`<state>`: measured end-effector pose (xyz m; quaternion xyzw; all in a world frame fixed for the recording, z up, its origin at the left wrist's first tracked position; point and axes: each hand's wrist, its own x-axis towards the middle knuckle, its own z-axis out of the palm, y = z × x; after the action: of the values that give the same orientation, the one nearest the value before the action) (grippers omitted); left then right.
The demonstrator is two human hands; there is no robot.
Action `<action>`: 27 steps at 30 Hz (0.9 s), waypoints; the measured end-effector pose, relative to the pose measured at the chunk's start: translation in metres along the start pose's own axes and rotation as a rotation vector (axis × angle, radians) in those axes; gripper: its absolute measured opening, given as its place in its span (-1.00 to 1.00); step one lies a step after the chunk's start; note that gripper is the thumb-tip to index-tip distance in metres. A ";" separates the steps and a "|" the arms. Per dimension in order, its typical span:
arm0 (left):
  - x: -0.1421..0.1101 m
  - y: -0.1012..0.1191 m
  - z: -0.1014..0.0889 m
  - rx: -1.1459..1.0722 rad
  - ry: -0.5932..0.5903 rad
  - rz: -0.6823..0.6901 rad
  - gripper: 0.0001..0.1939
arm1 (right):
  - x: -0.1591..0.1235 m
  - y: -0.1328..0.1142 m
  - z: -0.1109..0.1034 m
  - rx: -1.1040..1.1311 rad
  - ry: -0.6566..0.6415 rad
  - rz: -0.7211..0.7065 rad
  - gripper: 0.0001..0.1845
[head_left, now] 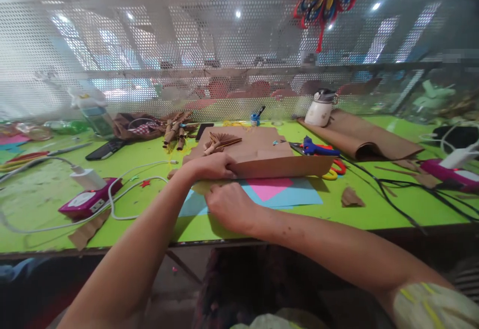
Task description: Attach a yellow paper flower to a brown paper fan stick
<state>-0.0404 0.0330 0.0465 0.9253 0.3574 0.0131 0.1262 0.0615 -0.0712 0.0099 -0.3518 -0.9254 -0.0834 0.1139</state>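
Head view: brown sheet (258,142) lies across the middle of the green desk (374,209), its near part standing up as a long flap whose right end reaches out beside the scissors (340,167). The left hand (216,165) lies over the left part of this flap, fingers bent down against it, probably to steady the fold; whether it pinches the paper or only presses, I cannot tell. The right hand (232,207) is curled narrow just below, knuckles towards the camera, at the edge of a yellowish piece (204,185) — its fingertips are hidden, so a grip cannot be confirmed. The two hands sit close together at the same end, which would let one brace while the other works. Blue paper (305,194) and a pink sheet (267,187) lie partly under the flap. A pleated brown fan (226,142) rests on the flat part of the sheet, behind the left hand. To the right, a blue glue gun (317,148) lies beside the scissors, seemingly kept within easy reach. Farther back, a white bottle (319,112) stands on a larger brown paper (359,134) — perhaps as a weight, since that paper curls at its near edge.
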 end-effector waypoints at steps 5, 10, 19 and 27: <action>0.000 -0.001 0.000 -0.082 -0.056 0.063 -0.77 | -0.013 -0.002 0.002 0.026 -0.007 0.050 -0.79; -0.001 0.003 -0.003 -0.046 -0.035 0.067 -0.77 | -0.001 -0.004 0.006 0.029 0.025 0.148 -0.65; -0.001 0.002 -0.006 0.055 -0.001 0.047 -0.75 | 0.013 -0.002 0.012 -0.019 -0.005 0.108 -0.78; -0.003 0.009 -0.009 0.089 0.028 0.010 -0.75 | -0.002 -0.012 0.009 0.006 0.139 0.050 -0.81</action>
<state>-0.0375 0.0263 0.0574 0.9315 0.3547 0.0107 0.0796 0.0538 -0.0798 0.0000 -0.3680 -0.9063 -0.1018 0.1812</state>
